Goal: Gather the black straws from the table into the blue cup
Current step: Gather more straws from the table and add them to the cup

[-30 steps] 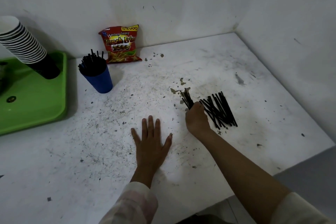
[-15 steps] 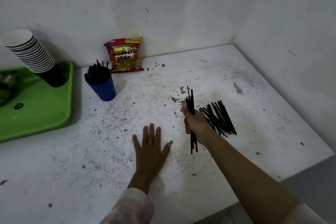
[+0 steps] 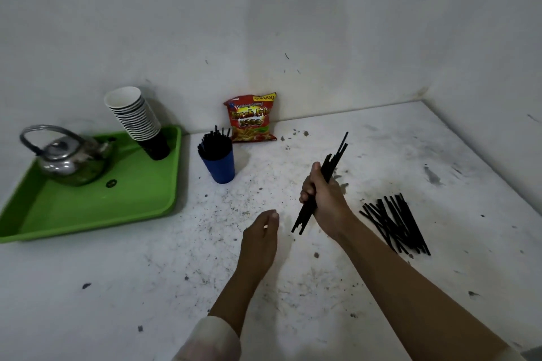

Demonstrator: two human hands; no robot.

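Now the right hand [image 3: 321,199] gripped a straw bundle [image 3: 334,161] tilted toward one o'clock; the left hand [image 3: 259,239] was loosely curled, empty; the cup [image 3: 220,168] stood at ten o'clock.

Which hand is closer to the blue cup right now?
Left, narrowly. The left hand is below and slightly right of the blue cup, empty. The right hand is further right, gripping a bundle of straws.
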